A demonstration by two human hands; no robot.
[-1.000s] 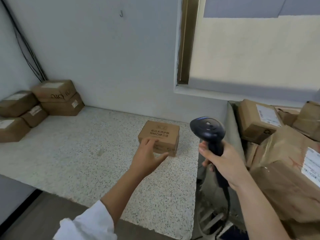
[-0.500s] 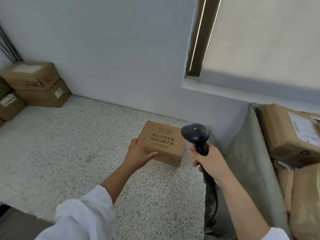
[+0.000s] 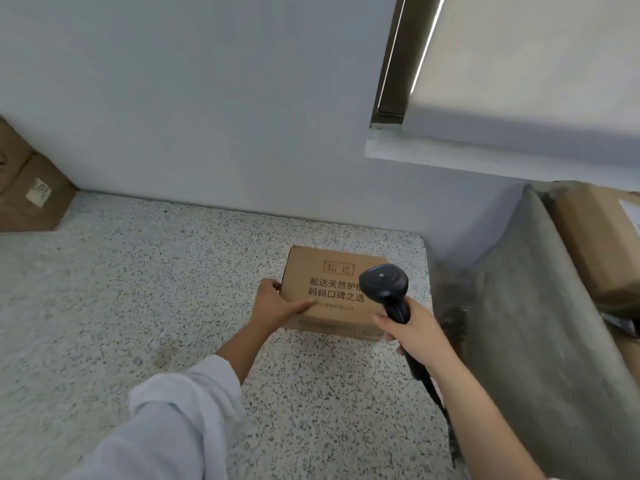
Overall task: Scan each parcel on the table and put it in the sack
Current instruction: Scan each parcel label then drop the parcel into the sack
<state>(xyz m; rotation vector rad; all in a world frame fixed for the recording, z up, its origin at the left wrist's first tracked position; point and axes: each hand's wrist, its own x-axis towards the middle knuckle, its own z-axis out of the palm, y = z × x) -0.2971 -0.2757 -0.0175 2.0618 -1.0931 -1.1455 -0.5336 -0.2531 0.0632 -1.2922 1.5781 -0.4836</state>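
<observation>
A small brown cardboard parcel [image 3: 322,278] with printed characters on its top lies near the right end of the speckled table [image 3: 138,289]. My left hand [image 3: 277,306] grips its left side, thumb lying on the top face. My right hand [image 3: 414,330] holds a black handheld scanner [image 3: 384,284] by the handle, its head hovering over the parcel's right part. The grey sack [image 3: 526,289] stands open just right of the table, with brown parcels [image 3: 595,237] inside it.
More brown parcels [image 3: 27,199] are stacked against the wall at the table's far left. The wall runs close behind the table, with a window ledge [image 3: 450,157] above the sack. The scanner's cable [image 3: 446,420] hangs down between the table's edge and the sack.
My left hand has gone from reaching for the parcel to gripping its left side. The scanner has moved left from beside the parcel to over it. The view has shifted closer and rightward.
</observation>
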